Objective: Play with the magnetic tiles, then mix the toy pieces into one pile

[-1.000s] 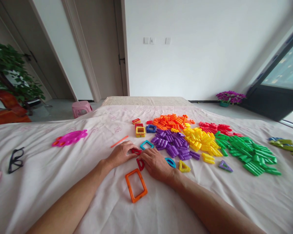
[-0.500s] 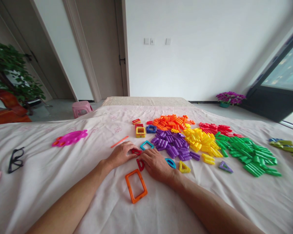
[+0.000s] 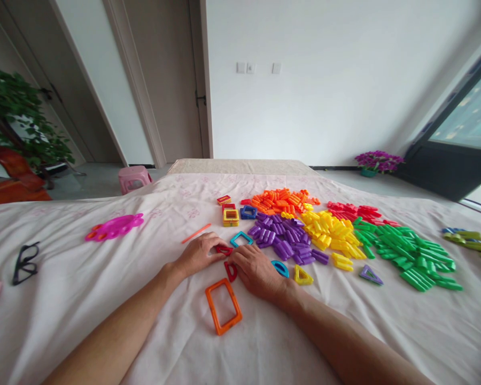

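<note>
My left hand (image 3: 200,252) has its fingers closed on a small red piece (image 3: 223,249) at the middle of the cloth. Beside it, my right hand (image 3: 256,270) is curled with its fingertips on a second red piece (image 3: 231,271), partly covered by the fingers. An orange rectangular frame (image 3: 223,306) lies just below both hands. Beyond them is a light blue square frame (image 3: 241,239). A blue ring (image 3: 279,268) and a yellow triangle (image 3: 303,275) lie to the right of my right hand.
Piles of purple (image 3: 282,235), yellow (image 3: 332,232), orange (image 3: 280,201) and green pieces (image 3: 417,254) spread across the right. Stacked yellow frames (image 3: 230,217) stand behind the hands. Black glasses (image 3: 25,263) and a pink tray (image 3: 115,226) lie on the left.
</note>
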`<state>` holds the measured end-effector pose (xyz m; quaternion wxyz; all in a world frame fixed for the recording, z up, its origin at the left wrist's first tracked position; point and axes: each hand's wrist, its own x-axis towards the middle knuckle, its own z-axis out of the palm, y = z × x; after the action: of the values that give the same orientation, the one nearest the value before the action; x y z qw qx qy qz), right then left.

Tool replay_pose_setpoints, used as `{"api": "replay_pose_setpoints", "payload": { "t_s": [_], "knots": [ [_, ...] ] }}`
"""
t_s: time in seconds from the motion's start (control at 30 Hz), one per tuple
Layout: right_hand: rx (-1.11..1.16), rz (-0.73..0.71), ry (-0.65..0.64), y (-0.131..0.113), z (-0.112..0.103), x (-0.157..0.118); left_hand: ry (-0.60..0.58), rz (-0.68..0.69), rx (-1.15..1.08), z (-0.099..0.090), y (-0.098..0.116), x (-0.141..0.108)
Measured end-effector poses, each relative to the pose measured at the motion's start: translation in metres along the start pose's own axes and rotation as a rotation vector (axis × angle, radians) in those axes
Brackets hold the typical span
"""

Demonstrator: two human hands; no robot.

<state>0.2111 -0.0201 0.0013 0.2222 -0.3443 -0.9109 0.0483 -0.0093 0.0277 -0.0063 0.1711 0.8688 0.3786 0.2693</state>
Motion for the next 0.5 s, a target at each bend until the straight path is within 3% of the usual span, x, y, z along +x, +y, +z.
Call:
{"api": "replay_pose_setpoints", "payload": {
  "t_s": [0.5],
  "knots": [
    [0.004,-0.001,0.0,-0.0013,-0.0017,0.0006,0.003,-0.002,0.005,0.0012,-0.0014,-0.0003]
  ]
}}
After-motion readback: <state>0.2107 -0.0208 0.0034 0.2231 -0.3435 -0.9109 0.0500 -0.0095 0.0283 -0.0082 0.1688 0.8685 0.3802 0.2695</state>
